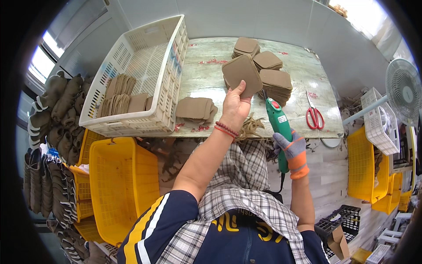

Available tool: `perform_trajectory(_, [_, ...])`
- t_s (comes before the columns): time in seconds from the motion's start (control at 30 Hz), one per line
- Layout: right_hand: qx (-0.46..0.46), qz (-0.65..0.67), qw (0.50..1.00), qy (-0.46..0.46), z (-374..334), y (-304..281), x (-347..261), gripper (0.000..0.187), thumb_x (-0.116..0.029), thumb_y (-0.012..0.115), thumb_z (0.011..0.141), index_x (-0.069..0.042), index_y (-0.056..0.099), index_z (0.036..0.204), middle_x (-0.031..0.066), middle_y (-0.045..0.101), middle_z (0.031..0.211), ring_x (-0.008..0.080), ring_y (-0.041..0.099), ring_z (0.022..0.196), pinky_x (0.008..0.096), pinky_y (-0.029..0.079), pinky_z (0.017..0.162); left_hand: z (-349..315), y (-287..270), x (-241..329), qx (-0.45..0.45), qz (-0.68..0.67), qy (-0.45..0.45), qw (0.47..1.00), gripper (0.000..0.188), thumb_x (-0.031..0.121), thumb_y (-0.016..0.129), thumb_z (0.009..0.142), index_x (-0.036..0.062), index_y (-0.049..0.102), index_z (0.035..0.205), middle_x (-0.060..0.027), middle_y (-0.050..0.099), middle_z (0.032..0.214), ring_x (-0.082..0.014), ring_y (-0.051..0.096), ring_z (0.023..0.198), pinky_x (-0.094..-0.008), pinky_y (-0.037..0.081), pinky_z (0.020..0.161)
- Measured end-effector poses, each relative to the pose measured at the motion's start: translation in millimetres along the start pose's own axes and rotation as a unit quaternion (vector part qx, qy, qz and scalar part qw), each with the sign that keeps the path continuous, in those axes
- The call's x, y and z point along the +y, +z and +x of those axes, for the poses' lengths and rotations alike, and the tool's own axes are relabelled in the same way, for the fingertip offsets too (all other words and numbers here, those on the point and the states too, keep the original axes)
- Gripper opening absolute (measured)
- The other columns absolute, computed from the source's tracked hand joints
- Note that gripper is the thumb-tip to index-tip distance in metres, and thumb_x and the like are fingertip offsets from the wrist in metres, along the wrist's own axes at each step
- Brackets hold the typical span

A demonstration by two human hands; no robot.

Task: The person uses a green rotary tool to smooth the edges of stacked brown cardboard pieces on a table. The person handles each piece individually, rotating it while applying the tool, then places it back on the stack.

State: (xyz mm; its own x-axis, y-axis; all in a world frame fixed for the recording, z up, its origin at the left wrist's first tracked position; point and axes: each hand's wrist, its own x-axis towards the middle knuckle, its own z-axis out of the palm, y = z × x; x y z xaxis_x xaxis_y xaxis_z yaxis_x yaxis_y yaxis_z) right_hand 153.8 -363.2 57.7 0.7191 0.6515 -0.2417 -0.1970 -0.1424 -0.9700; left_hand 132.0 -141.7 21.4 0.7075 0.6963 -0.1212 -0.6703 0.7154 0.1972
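Observation:
My left hand (pixel 234 105) holds up a flat brown fabric piece (pixel 242 73) with rounded corners, pinched at its lower edge. My right hand (pixel 292 148), in a grey and orange glove, grips a green handheld electric cutter (pixel 278 119) whose tip points at the piece's lower right corner. Stacks of the same brown pieces (pixel 271 75) lie on the worn wooden table (pixel 206 79) behind the held piece. A folded pile of brown pieces (pixel 195 108) rests near the table's front edge. Loose tan trimmings (pixel 251 127) hang at the edge under my left wrist.
A white plastic crate (pixel 145 57) with brown pieces stands on the table's left. Red-handled scissors (pixel 314 115) lie at the right. Yellow baskets (pixel 123 185) sit on the floor left and right (pixel 361 163). A white fan (pixel 403 90) is at right. Bundles of brown goods (pixel 57 119) are stacked far left.

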Motion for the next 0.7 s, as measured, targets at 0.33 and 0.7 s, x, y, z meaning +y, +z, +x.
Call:
perform_trajectory(0.33, [0.012, -0.017, 1.000, -0.021, -2.2, -6.3, -1.9, 0.033, -0.020, 0.074, 0.079, 0.000, 0.058, 0.100, 0.0023, 0.059, 0.066, 0.0077, 0.053, 0.051, 0.0224, 0.043, 0.048, -14.3, 4.9, -11.8, 0.005, 0.014, -0.054, 0.998, 0.038, -0.002, 0.058, 0.086, 0.0041, 0.047, 0.122, -0.0124, 0.054, 0.121, -0.0287, 0.053, 0.113, -0.0444, 0.045, 0.099])
perform_trajectory(0.7, [0.030, -0.001, 0.999, -0.025, -1.0, -9.2, -5.6, 0.031, -0.018, 0.074, 0.079, 0.000, 0.059, 0.099, 0.0019, 0.057, 0.065, 0.0074, 0.051, 0.050, 0.0216, 0.042, 0.047, -34.7, -2.8, -20.2, -0.028, 0.098, -0.072, 0.992, 0.024, -0.001, 0.055, 0.088, 0.0000, 0.052, 0.112, -0.0123, 0.061, 0.111, -0.0243, 0.059, 0.103, -0.0383, 0.050, 0.094])
